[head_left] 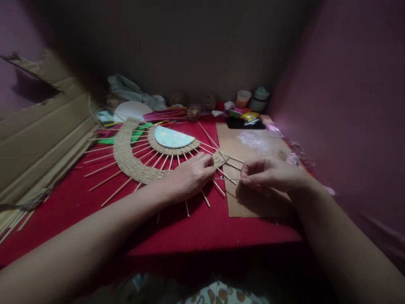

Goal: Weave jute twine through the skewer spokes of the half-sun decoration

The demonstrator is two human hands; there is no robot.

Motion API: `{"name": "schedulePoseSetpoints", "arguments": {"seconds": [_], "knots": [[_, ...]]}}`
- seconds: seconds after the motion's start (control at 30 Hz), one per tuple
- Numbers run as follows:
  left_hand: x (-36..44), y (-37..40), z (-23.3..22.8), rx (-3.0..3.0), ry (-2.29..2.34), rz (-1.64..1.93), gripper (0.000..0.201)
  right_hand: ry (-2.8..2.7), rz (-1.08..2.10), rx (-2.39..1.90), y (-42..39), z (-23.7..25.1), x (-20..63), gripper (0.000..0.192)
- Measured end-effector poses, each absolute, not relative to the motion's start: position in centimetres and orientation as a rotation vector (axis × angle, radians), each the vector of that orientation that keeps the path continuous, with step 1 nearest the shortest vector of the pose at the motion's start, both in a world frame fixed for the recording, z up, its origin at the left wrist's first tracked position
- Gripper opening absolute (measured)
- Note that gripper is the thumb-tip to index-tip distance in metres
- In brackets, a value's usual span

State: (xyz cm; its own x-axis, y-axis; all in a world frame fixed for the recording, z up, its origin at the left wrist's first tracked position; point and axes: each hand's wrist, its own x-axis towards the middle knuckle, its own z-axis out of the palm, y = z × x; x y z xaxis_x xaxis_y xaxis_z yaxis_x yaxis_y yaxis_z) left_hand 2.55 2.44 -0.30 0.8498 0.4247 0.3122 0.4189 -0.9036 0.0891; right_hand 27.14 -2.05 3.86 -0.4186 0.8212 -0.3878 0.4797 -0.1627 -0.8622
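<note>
A: Where is the woven frame [123,154] placed, and how is it touched?

B: It is laid on the red cloth [205,232], with its right end carried over a flat sheet of cardboard [237,204]; its front edge is covered by the left hand [196,173], whose fingers are curled down, though what is gripped beneath them cannot be told.

A: And the right hand [265,175]?

B: It is held above the cardboard, thumb and finger pressed together on a thin strand [232,179]; the strand is stretched nearly straight between the two hands.

A: How is the frame made up?

B: Pale sticks [116,192] are fanned outward and crossed by a curved twine band; the inner ends are met by a smaller woven rim, inside which a light-blue half-disc [174,137] is set; behind, a ball of twine [193,113], a cup [243,99] and a lidded jar [260,100] are seen.
</note>
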Motion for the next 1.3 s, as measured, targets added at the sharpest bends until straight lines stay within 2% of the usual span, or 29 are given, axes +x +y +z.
{"name": "schedulePoseSetpoints", "arguments": {"seconds": [0.13,0.27,0.37,0.53,0.63,0.7,0.77,0.9,0.97,1.2,1.3], "knots": [[2.5,2.2,0.0,3.028,0.711,0.479,0.023,-2.378,1.071,-1.498,-2.4,4.3,28.0,0.015],[2.4,2.2,0.2,3.052,0.745,0.434,0.022,-2.521,0.707,-1.573,-2.9,4.0,28.1,0.019],[2.3,2.2,0.3,3.061,0.761,0.417,0.024,-2.489,0.842,-1.605,-3.6,4.0,27.4,0.024],[2.1,2.2,0.4,3.055,0.741,0.478,0.026,-2.219,1.414,-1.559,-4.8,4.8,26.6,0.034],[2.0,2.0,0.5,3.052,0.739,0.493,0.025,-2.165,1.536,-1.465,-4.9,5.4,26.6,0.033],[2.1,2.0,0.5,3.057,0.744,0.462,0.024,-2.291,1.439,-1.344,-4.7,5.9,26.4,0.030],[2.1,1.9,0.5,3.059,0.756,0.413,0.023,-2.451,1.207,-1.239,-4.3,6.6,26.1,0.027],[2.3,2.0,0.5,3.062,0.772,0.374,0.024,-2.617,0.384,-1.226,-3.0,7.9,25.2,0.026],[2.3,1.9,0.5,3.059,0.769,0.382,0.024,-2.582,0.108,-1.248,-1.7,8.2,25.2,0.026],[2.2,2.0,0.1,3.018,0.756,0.517,0.022,-2.484,0.316,-1.657,2.4,6.1,26.5,0.013],[2.1,2.1,-0.1,3.000,0.739,0.556,0.025,-2.380,0.258,-1.761,2.4,5.0,26.3,0.013]]}}
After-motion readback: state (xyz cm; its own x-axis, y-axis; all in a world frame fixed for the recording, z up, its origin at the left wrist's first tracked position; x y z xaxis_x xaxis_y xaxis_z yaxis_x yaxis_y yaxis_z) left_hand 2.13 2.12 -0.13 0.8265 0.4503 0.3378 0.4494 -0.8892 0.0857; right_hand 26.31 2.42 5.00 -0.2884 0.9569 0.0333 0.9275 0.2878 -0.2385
